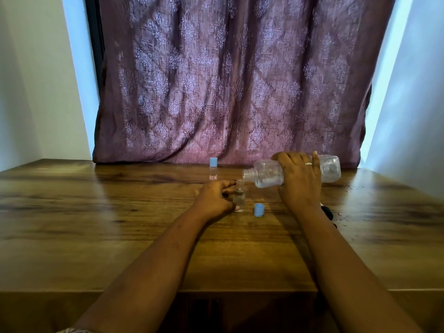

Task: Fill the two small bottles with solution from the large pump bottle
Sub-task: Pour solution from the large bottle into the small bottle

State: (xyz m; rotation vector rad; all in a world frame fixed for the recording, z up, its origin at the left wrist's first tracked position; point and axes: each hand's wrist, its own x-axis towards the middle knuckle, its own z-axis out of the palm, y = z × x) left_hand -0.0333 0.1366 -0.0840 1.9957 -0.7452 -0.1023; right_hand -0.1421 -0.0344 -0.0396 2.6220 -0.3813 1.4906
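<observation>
- The left hand [215, 197] is curled around an uncapped small bottle [239, 197] that stands upright on the wooden surface [96, 212]. The fingers steady its side and the thumb sits low near its base.
- Beyond the left hand, toward the curtain [228, 80], stands the second small bottle [213, 169]. It is upright, its blue cap is on, and it stands apart from both hands. It carries a small orange-edged label low on its body; the marks look like two characters, but I cannot read them with any confidence.
- Between the two hands, just to the right of the held bottle, a loose blue cap [259, 210] lies on the surface. It is probably this bottle's own.
- The right hand [300, 181] grips the large clear bottle [295, 171] from above, wrapped around its middle. The bottle is tipped nearly level, with its open threaded neck meeting the small bottle's mouth. The pump head is off. No label or brand shows on it.
- Dark objects [328, 211] lie partly hidden behind the right wrist; I cannot tell what they are.
- Step in hand, as I judge it: pouring into the first small bottle, which seems to hold some clear liquid already.
- Next move calls for a slow, steady tilt, since the mouth is narrow and spills easily. Then the large bottle comes upright, the loose cap goes on, and the far bottle gets uncapped.
</observation>
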